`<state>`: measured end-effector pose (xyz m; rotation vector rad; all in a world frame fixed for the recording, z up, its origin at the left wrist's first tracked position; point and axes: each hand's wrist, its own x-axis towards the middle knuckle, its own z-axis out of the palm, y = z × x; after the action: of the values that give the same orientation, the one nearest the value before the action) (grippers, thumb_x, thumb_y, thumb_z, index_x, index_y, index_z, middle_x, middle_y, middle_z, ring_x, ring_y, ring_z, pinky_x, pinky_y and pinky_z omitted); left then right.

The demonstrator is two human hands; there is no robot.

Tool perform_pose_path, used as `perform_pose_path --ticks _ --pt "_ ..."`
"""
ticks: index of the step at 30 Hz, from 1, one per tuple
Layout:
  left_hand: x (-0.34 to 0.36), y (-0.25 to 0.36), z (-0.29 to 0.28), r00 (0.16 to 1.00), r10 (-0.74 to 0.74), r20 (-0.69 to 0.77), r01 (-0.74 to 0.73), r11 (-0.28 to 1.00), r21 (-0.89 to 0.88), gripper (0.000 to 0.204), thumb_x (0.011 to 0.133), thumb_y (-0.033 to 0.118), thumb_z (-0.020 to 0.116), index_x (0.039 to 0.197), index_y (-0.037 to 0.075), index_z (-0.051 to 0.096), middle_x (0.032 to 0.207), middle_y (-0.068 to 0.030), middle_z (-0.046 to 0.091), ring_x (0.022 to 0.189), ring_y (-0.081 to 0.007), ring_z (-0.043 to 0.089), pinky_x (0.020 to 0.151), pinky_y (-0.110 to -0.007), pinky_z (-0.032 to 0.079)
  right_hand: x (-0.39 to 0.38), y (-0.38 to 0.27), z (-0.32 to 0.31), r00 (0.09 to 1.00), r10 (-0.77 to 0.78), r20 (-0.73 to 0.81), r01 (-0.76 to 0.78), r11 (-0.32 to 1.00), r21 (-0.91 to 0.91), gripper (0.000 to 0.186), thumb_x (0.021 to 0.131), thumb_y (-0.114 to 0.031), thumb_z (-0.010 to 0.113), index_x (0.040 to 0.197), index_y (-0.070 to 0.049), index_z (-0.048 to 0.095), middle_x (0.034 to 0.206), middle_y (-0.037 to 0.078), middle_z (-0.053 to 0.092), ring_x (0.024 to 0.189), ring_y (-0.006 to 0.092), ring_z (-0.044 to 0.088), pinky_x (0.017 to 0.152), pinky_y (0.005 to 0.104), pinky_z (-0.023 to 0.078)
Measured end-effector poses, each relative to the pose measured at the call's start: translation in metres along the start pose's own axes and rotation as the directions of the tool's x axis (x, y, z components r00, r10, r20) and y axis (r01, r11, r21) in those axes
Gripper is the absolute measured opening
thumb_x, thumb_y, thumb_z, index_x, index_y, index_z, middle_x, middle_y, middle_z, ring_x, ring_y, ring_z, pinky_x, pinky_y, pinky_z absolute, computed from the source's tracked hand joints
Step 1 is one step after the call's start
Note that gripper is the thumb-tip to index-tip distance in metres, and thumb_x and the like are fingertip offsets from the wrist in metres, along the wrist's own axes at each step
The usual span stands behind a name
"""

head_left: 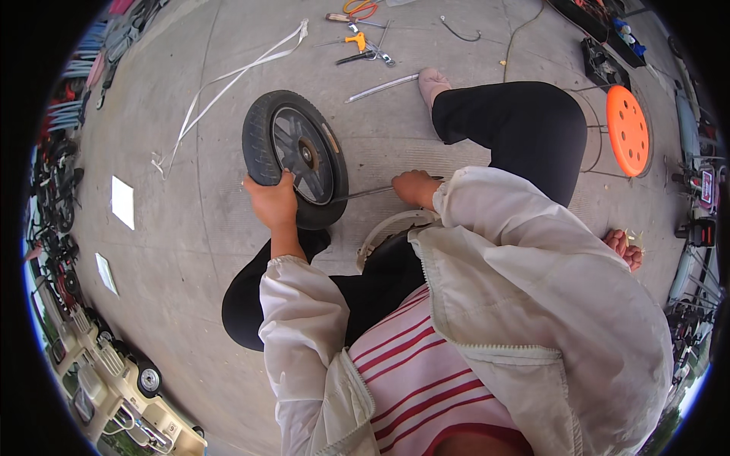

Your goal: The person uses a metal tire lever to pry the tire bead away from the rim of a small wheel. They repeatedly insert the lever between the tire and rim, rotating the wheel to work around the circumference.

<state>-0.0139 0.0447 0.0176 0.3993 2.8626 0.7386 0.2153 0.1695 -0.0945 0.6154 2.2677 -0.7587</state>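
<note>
A small black scooter wheel (260,137) with a dark spoked rim stands tilted on the floor in front of me. My left hand (272,199) is closed around the near left part of its tyre, the thumb toward the rim. My right hand (415,188) is wrapped round the end of a thin metal tyre lever (370,191). The lever's far end meets the wheel at the rim's edge; how deep its tip sits there is hidden. A pale curved band (380,232) lies by my legs, partly covered by my sleeve.
Beyond the wheel lie an orange-handled tool (357,40), a screwdriver (344,17), a metal rod (382,87) and a white strap (228,74). An orange round stool (628,131) stands right. Another hand (624,249) shows beside my right sleeve. Parked vehicles line both sides.
</note>
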Motion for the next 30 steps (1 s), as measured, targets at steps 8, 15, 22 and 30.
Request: perform_pose_path --ticks 8,15,22,30 --pt "0.002 0.004 0.001 1.0 -0.01 -0.009 0.01 1.0 0.006 0.078 0.07 0.033 0.077 0.133 0.003 0.042 0.114 -0.0218 0.064 0.105 -0.0405 0.062 0.09 -0.045 0.048 0.009 0.009 0.024 0.975 -0.045 0.218 0.057 0.997 -0.049 0.021 0.077 -0.003 0.062 0.096 0.001 0.07 0.099 0.022 0.069 0.096 0.0401 0.066 0.078 0.0484 0.053" --pt "0.004 0.008 0.003 1.0 -0.009 -0.018 0.009 1.0 0.012 0.079 0.07 0.034 0.078 0.133 0.003 0.042 0.114 -0.0219 0.064 0.105 -0.0412 0.061 0.09 -0.044 0.048 0.002 -0.004 0.044 0.953 -0.149 0.264 0.16 0.987 -0.023 0.017 0.08 -0.011 0.063 0.088 0.001 0.072 0.098 0.021 0.069 0.092 0.041 0.066 0.077 0.0489 0.052" --pt "0.022 -0.011 0.004 0.978 0.179 0.104 -0.076 0.778 -0.623 0.08 0.078 0.032 0.077 0.138 0.001 0.035 0.125 -0.0219 0.056 0.112 -0.031 0.058 0.096 -0.037 0.044 -0.002 -0.022 0.043 0.987 -0.15 -0.059 0.161 0.934 0.319 0.028 0.089 -0.025 0.059 0.102 -0.001 0.063 0.099 0.023 0.067 0.094 0.0434 0.062 0.083 0.0503 0.048" --pt "-0.015 -0.027 0.042 1.0 -0.002 0.014 0.009 0.854 -0.52 0.081 0.073 0.026 0.082 0.132 -0.005 0.036 0.122 -0.0193 0.056 0.108 -0.0279 0.058 0.096 -0.036 0.044 -0.011 -0.034 0.021 0.966 -0.061 -0.25 0.178 0.859 0.48 0.031 0.092 -0.03 0.056 0.097 0.0 0.061 0.094 0.023 0.066 0.092 0.0433 0.062 0.08 0.0514 0.048"
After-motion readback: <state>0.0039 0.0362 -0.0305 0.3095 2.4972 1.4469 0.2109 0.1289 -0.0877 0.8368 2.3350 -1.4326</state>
